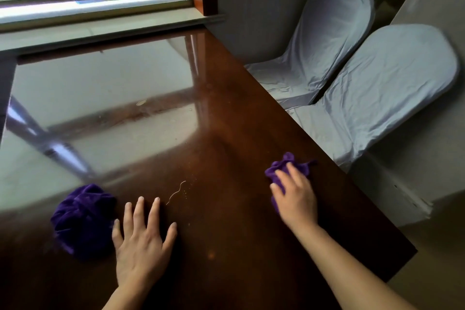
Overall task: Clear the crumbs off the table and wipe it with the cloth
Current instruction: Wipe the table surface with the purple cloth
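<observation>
Head view: the right hand (294, 196) presses a crumpled purple microfibre cloth (279, 167) under straight, spread fingers (296, 174) on the glossy dark brown wooden table (226, 108). Pale scattered crumbs (186, 192) lie just beyond the flat, splayed left hand (143, 241), which is nearer them; the cloth must sweep leftward.

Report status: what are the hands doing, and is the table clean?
Left hand flat on table, empty. Right hand presses purple cloth near table's right edge. Crumbs and thin thread lie between hands. Second cloth bunched beside left hand.
</observation>
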